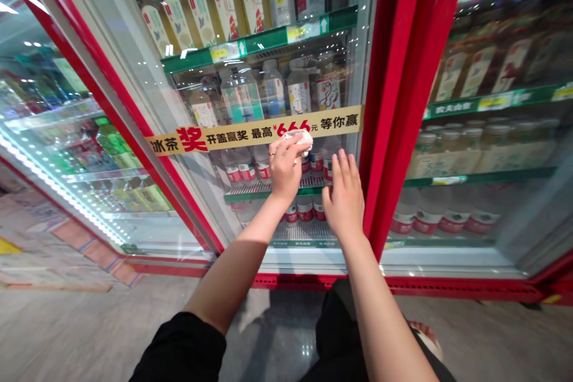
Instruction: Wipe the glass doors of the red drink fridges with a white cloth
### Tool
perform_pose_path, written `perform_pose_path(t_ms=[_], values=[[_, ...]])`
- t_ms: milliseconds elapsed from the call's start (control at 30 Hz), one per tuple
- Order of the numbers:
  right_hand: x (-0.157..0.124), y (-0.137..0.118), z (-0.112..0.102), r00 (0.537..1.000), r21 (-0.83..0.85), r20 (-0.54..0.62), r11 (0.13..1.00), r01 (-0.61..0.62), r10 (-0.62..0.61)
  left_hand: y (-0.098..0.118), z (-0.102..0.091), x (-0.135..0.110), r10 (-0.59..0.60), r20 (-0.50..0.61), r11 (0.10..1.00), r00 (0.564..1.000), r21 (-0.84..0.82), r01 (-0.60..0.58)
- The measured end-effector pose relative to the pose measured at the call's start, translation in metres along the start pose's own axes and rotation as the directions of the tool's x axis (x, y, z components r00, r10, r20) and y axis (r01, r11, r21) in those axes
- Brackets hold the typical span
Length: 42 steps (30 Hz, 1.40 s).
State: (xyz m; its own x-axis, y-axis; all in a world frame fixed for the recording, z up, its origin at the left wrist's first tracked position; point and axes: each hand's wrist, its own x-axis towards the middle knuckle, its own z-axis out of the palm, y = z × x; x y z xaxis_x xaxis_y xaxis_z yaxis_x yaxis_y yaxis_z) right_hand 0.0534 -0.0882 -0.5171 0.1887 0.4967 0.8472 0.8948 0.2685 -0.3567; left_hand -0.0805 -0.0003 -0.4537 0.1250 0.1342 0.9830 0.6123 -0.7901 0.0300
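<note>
My left hand is closed around a crumpled white cloth and presses it to the glass door of a red-framed drinks fridge. The cloth covers part of a yellow banner strip with black and red characters that runs across the door. To the right, my right hand rests against the glass with its fingers stretched out, holding nothing. Bottles with red-and-white labels stand on a shelf behind the glass, partly hidden by my hands.
A red door frame stands just right of my right hand, with another glass door and shelves of bottles beyond. At left is a lit fridge, with stacked cartons below. The grey floor reaches the fridge base.
</note>
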Motion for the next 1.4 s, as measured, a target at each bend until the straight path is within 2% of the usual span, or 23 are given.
perform_pose_path(t_ms=[100, 200, 333, 500, 567, 633, 700, 767, 867, 967, 1033, 1100, 1233, 1400], values=[[-0.001, 0.002, -0.004, 1.000, 0.002, -0.019, 1.000, -0.011, 0.011, -0.002, -0.001, 0.000, -0.046, -0.079, 0.999, 0.996, -0.023, 0.045], [-0.002, 0.005, -0.006, 1.000, 0.013, -0.015, 1.000, -0.018, 0.018, 0.000, 0.001, -0.012, -0.031, -0.081, 0.999, 0.996, -0.025, 0.030], [-0.003, 0.009, -0.005, 1.000, 0.018, -0.001, 1.000, -0.017, 0.017, 0.011, 0.009, -0.019, -0.004, -0.021, 0.999, 1.000, 0.040, 0.005], [-0.002, 0.007, -0.002, 1.000, 0.019, 0.017, 1.000, -0.015, 0.014, 0.016, 0.014, 0.001, 0.099, 0.124, 0.995, 0.987, -0.035, -0.095], [-0.002, 0.007, -0.002, 1.000, 0.018, 0.021, 1.000, -0.010, 0.010, 0.013, 0.011, 0.008, 0.087, 0.089, 0.996, 0.992, -0.031, -0.084], [-0.001, 0.008, -0.004, 1.000, 0.013, 0.023, 1.000, -0.006, 0.006, 0.010, 0.007, 0.008, 0.052, 0.001, 0.998, 0.999, 0.017, -0.052], [-0.001, 0.010, -0.006, 1.000, 0.008, 0.021, 1.000, -0.006, 0.006, 0.009, 0.005, 0.001, 0.031, -0.072, 0.998, 0.997, 0.057, -0.027], [-0.001, 0.014, -0.007, 1.000, 0.008, 0.015, 1.000, -0.013, 0.013, 0.012, 0.007, -0.009, 0.039, -0.087, 0.998, 0.995, 0.057, -0.034], [-0.001, 0.020, -0.010, 0.999, 0.022, 0.005, 0.999, -0.037, 0.037, 0.023, 0.018, -0.020, 0.058, -0.002, 0.998, 0.998, 0.022, -0.058], [0.000, 0.025, -0.011, 0.998, 0.037, -0.007, 0.998, -0.057, 0.057, 0.035, 0.033, -0.012, 0.094, 0.120, 0.995, 0.988, -0.042, -0.089], [0.000, 0.026, -0.012, 0.998, 0.041, -0.012, 0.997, -0.060, 0.060, 0.040, 0.041, 0.001, 0.128, 0.131, 0.990, 0.983, -0.082, -0.118], [0.000, 0.026, -0.013, 0.998, 0.056, -0.017, 0.997, -0.061, 0.062, 0.040, 0.044, 0.012, 0.126, 0.073, 0.989, 0.989, -0.091, -0.119], [0.000, 0.026, -0.018, 0.995, 0.131, -0.071, 0.990, -0.059, 0.069, 0.036, 0.042, 0.011, 0.060, -0.045, 0.997, 0.997, -0.053, -0.062], [-0.001, 0.030, -0.024, 0.972, 0.151, -0.224, 0.988, -0.033, 0.067, 0.049, 0.049, -0.009, 0.059, 0.002, 0.998, 0.998, -0.024, -0.058]])
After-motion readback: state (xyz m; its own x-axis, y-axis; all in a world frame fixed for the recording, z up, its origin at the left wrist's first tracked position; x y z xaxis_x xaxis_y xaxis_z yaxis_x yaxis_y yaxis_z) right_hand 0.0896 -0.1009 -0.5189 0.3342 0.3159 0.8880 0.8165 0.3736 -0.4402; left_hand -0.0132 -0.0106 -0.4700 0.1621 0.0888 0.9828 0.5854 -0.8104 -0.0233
